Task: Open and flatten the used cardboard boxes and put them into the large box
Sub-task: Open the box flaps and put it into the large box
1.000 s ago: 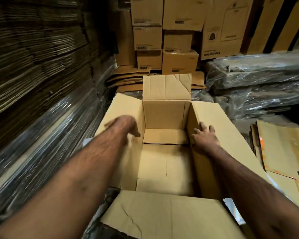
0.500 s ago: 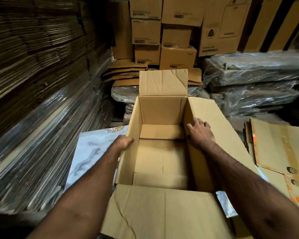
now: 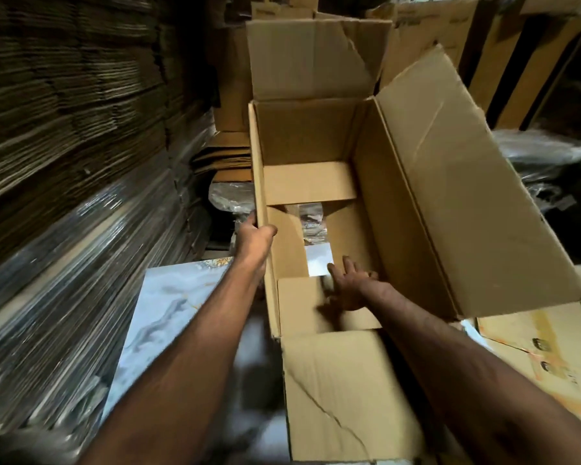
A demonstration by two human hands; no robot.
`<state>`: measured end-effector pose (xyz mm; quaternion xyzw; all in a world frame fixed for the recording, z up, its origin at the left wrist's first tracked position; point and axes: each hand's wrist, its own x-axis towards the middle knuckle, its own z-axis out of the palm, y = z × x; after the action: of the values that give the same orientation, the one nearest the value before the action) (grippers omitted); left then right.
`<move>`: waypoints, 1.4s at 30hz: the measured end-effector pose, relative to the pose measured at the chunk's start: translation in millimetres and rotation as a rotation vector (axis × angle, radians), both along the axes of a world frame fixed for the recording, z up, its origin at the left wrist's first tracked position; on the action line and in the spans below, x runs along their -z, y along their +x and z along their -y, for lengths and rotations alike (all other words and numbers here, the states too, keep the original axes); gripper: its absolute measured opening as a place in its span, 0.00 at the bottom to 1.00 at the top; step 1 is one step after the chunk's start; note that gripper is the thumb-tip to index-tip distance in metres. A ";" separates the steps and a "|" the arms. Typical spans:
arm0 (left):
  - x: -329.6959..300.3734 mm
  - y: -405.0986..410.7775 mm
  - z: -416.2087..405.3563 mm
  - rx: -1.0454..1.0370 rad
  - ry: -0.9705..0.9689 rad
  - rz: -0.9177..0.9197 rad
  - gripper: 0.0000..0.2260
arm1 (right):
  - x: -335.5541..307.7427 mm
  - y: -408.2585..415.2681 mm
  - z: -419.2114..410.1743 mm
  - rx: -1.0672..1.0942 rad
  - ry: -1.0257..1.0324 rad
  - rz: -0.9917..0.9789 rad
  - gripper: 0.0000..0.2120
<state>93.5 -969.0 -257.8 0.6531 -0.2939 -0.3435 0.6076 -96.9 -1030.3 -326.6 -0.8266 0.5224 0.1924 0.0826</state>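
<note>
two hands: both work on one open cardboard box (image 3: pixel 399 209), which fills the middle of the view.
box: upright, top flaps spread; far flap (image 3: pixel 312 58) stands up, right flap (image 3: pixel 467 196) leans outward, near flap (image 3: pixel 346 394) folds toward the person and shows a crease.
box bottom: the bottom flaps (image 3: pixel 309 182) are parted, and a gap (image 3: pixel 316 243) between them shows pale floor and shiny wrap beneath.
left hand (image 3: pixel 254 238): fingers curled over the top edge of the box's left wall, gripping it.
right hand (image 3: pixel 349 286): inside the box, low down, fingers spread and fairly straight, pressing on the bottom flaps beside the gap; it holds nothing.
left of the box: a marbled pale sheet (image 3: pixel 168 313) lies on the floor, and beyond it rise wrapped stacks of flat cardboard (image 3: pixel 64 162).
right of the box: flattened printed cartons (image 3: pixel 544 347) lie low.
behind the box: more cartons (image 3: pixel 450 31) are stacked.
</note>
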 end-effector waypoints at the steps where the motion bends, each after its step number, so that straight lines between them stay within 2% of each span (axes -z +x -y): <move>1: -6.4 0.2 -1.8 0.016 -0.026 0.000 0.20 | -0.9 -2.5 -1.3 0.015 0.029 -0.028 0.44; 6: -27.3 -3.2 -17.4 0.060 -0.100 0.057 0.21 | -9.8 -11.1 -1.5 -0.042 -0.010 -0.120 0.47; 11: -43.2 -14.9 -30.3 0.082 -0.115 0.030 0.20 | -14.0 -10.3 0.0 0.051 0.044 -0.140 0.53; 12: -45.7 -16.7 -33.5 0.092 -0.121 0.022 0.20 | -15.2 -14.8 0.3 0.071 0.060 -0.115 0.49; 13: -48.3 -17.5 -36.9 0.109 -0.127 0.011 0.21 | -12.2 -17.0 2.5 0.073 0.055 -0.093 0.41; 14: -50.4 -17.8 -41.1 0.129 -0.126 0.009 0.21 | -9.6 -19.0 2.0 0.013 0.055 -0.144 0.33; 15: -52.7 -17.8 -46.1 0.146 -0.122 0.020 0.21 | -9.7 -20.3 0.8 -0.023 0.079 -0.195 0.31; 16: -55.7 -17.7 -51.6 0.163 -0.122 0.041 0.22 | -8.0 -22.3 0.6 -0.056 0.135 -0.263 0.35; 18: -59.0 -17.5 -56.2 0.192 -0.135 0.085 0.23 | -5.5 -18.6 -9.6 -0.046 0.159 -0.261 0.41; 20: -62.0 -20.6 -57.9 0.202 -0.132 0.128 0.25 | -2.3 -9.8 -3.1 -0.099 -0.020 -0.100 0.35; 23: -60.0 -25.4 -58.8 0.212 -0.121 0.130 0.27 | -35.3 -2.3 15.3 -0.155 -0.490 0.188 0.34; 25: -55.8 -25.2 -61.6 0.219 -0.109 0.130 0.27 | -68.5 -1.7 35.1 -0.096 -0.759 0.327 0.35; 26: -54.0 -24.1 -63.1 0.217 -0.099 0.136 0.27 | -81.0 -3.7 46.5 -0.019 -0.806 0.342 0.34; 28: -53.3 -21.1 -65.1 0.205 -0.086 0.131 0.26 | -101.1 -19.5 59.4 0.107 -0.682 0.343 0.35; 30: -55.0 -18.7 -65.9 0.204 -0.088 0.098 0.24 | -104.3 -35.8 78.4 0.092 -0.382 0.353 0.40; 32: -56.9 -18.6 -64.8 0.199 -0.080 0.096 0.23 | -108.1 -38.9 90.7 0.048 -0.270 0.175 0.35; 35: -57.1 -20.7 -58.4 0.145 -0.070 0.076 0.22 | -113.2 -25.6 96.8 0.075 -0.377 0.233 0.25; 40: -55.4 -12.5 -36.7 -0.056 -0.050 -0.052 0.17 | -112.7 -6.0 82.0 -0.196 -0.604 0.293 0.26; 42: -51.8 -7.4 -27.3 -0.120 -0.056 -0.106 0.15 | -110.1 3.5 74.2 -0.345 -0.738 0.334 0.24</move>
<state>86.2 -941.7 -206.0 0.6331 -0.2312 -0.3319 0.6599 -93.4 -1104.5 -216.5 -0.8956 0.3899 -0.1326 -0.1684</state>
